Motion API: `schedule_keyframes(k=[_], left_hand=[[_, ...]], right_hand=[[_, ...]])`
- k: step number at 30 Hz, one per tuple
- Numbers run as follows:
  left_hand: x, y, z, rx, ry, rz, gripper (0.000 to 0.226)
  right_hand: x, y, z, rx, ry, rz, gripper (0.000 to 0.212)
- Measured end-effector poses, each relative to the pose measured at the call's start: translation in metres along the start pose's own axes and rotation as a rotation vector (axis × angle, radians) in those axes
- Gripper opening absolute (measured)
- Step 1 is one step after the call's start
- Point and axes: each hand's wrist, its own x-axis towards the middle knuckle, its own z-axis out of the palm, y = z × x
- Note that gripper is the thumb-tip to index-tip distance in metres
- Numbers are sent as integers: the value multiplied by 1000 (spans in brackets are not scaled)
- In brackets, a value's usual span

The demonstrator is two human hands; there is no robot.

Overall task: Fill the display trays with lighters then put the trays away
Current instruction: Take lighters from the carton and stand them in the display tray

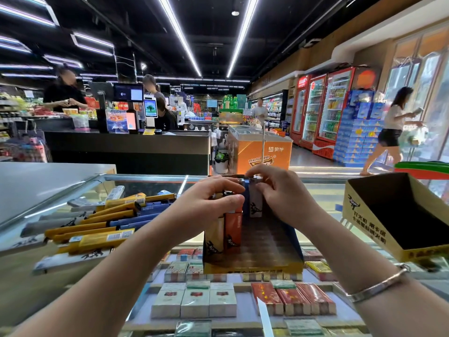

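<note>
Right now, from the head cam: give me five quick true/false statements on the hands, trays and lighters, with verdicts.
1. The left hand grips the tops of upright lighters in the yellow cardboard display tray. True.
2. The right hand rests idle on the glass counter. False: it pinches the top of a white upright lighter at the tray's back.
3. The second yellow cardboard tray, to the right, is full. False: no lighters show in it.
4. Loose yellow, blue and grey lighters lie in a pile left of the tray. True.
5. A silver bangle is on the left wrist. False: it is on the right.
</note>
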Motion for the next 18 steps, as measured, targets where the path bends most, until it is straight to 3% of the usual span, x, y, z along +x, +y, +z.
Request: schedule_keyframes(k=[18], left_hand=[[3, -6, -1, 27, 1, -6, 13]], right_hand=[[-2, -3, 2, -154, 57, -3, 21]])
